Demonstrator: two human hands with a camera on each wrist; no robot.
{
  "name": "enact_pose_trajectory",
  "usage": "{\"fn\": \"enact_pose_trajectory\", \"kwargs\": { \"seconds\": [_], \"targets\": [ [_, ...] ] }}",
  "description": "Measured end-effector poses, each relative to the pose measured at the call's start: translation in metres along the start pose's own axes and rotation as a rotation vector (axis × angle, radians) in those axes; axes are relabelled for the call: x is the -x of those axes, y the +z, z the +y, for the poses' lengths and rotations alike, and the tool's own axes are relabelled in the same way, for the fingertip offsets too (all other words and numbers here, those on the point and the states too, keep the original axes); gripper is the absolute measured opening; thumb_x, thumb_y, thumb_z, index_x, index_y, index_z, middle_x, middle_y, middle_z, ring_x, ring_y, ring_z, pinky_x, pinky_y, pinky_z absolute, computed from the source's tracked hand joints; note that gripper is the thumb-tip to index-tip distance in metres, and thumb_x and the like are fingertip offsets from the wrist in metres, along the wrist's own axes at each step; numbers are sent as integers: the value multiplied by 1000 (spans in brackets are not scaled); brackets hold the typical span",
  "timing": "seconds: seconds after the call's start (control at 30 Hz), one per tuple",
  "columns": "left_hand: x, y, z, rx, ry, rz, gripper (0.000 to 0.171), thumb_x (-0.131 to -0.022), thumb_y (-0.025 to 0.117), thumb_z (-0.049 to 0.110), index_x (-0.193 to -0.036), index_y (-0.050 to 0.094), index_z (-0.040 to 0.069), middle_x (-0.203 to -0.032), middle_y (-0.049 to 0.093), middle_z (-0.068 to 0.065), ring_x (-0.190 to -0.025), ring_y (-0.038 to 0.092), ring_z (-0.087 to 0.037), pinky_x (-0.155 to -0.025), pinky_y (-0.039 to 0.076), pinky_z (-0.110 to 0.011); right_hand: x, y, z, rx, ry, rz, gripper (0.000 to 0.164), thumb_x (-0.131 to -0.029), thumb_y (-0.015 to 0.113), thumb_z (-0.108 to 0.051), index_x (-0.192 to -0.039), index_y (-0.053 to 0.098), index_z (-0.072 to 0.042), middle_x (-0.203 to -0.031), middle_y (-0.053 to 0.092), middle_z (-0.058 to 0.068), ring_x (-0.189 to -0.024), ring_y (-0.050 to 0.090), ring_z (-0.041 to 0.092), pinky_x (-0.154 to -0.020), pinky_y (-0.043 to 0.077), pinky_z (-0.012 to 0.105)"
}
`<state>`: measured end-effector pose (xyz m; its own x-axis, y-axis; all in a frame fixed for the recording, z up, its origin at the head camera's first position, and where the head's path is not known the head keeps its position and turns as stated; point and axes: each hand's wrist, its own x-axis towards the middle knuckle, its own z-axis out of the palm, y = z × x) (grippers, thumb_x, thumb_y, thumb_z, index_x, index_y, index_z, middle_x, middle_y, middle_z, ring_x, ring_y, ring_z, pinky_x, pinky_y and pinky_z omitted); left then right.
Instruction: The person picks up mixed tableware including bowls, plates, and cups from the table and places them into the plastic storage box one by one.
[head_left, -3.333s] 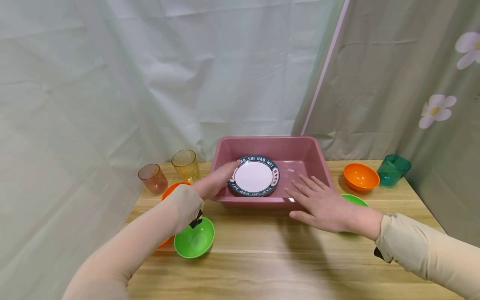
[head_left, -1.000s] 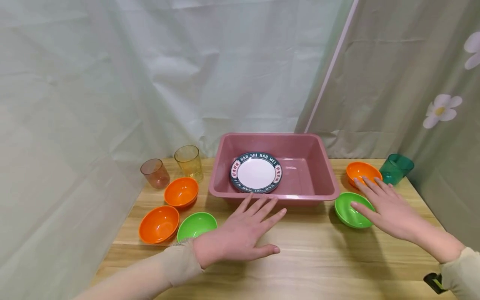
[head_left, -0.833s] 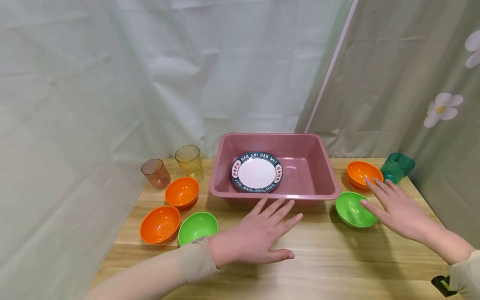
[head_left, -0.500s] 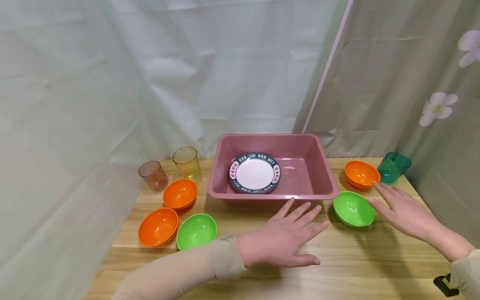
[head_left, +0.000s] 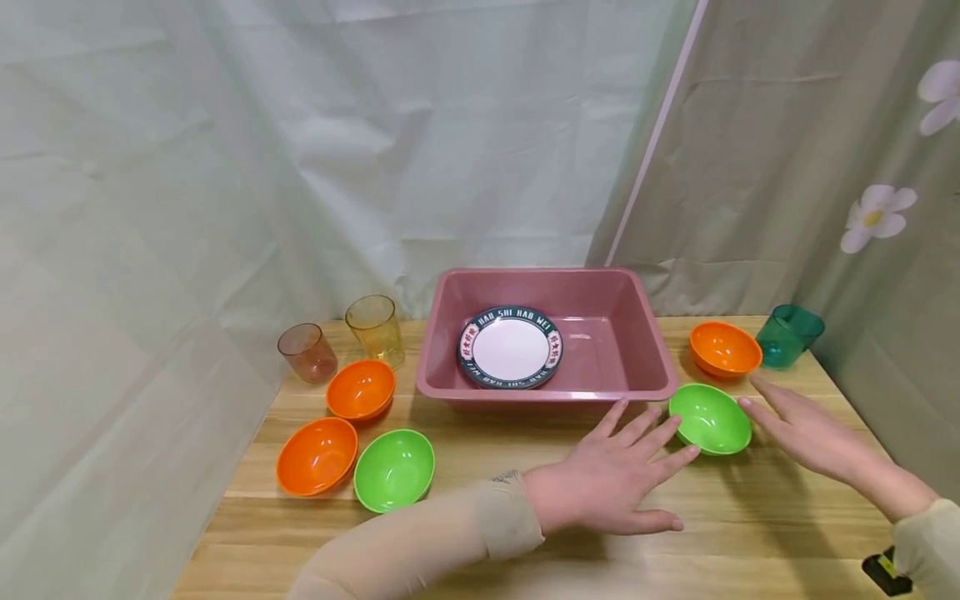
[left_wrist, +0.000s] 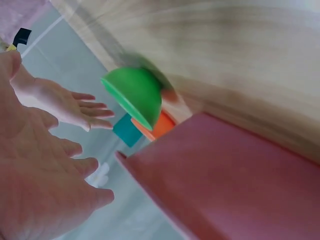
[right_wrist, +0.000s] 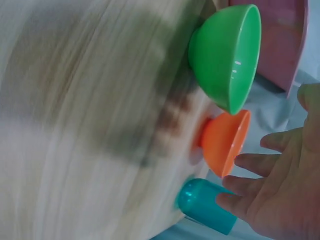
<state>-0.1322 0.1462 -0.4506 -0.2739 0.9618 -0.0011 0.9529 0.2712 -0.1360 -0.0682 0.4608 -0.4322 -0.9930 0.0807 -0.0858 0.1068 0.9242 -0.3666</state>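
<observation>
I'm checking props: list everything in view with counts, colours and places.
table: 1, wooden, under the dishes
tub: 1, pink, far middle
plate: at least 1, white, teal rim, inside tub, left
orange bowls: 3, orange, two left of tub, one right
green bowls: 2, green, one either side
cups: 3, reddish and yellow left, teal right
curtain: count unclear, pale, behind and beside
flowers: 2, white, curtain's right
device: 1, black, right wrist
left hand: 1, bare, before tub
right hand: 1, bare, by right green bowl
sleeves: 2, beige, forearms

free table strip (head_left: 487,442) before the pink basin (head_left: 600,358), left green bowl (head_left: 393,471) and right green bowl (head_left: 708,421) bounding it
</observation>
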Motion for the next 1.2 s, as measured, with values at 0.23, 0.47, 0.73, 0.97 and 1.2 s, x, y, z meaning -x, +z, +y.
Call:
{"fn": "enact_pose_trajectory", "kwargs": {
  "seconds": [0.23, 0.47, 0.73, 0.97, 1.2],
  "targets": [
    [-8, 14, 12, -25, -6, -55, 83, -94, 21, 83, -162, -4, 43, -171, -9, 4, -156, -10, -18, -121, -14, -51, 2, 9, 2, -137, 80, -70, 79, -112, 27, -46, -151, 19, 21, -149, 23, 49, -132, 27, 70, -99, 29, 80],
    [-9, 22, 16, -59, 6, -59, 85, -93, 18, 84, -162, -6, 42, -171, -9, 3, -156, -8, -19, -122, -12, -51, -3, 11, 4, -364, 188, -173, 81, -113, 18, -46, -147, 12, 27, -147, 22, 51, -127, 43, 63, -95, 51, 61],
    [-8, 25, 17, -69, 12, -56, 84, -93, 18, 84, -162, -5, 43, -172, -7, 4, -156, -8, -18, -122, -12, -50, -7, 19, 11, -544, 255, -210, 75, -114, 18, -39, -146, 12, 29, -140, 36, 49, -113, 63, 42, -87, 59, 43],
    [-8, 27, 17, -63, 14, -55, 84, -93, 18, 84, -162, -5, 43, -171, -10, 4, -156, -8, -18, -121, -13, -51, -10, 25, 12, -666, 292, -212, 71, -114, 17, -32, -143, 10, 32, -142, 26, 52, -107, 66, 31, -87, 59, 42],
    [-7, 27, 17, -43, 20, -63, 84, -93, 18, 83, -162, -6, 42, -171, -12, 4, -156, -8, -18, -121, -14, -50, -16, 27, 12, -708, 315, -221, 63, -113, 14, -23, -142, 9, 33, -141, 27, 51, -105, 67, 28, -88, 59, 44]
  ]
}}
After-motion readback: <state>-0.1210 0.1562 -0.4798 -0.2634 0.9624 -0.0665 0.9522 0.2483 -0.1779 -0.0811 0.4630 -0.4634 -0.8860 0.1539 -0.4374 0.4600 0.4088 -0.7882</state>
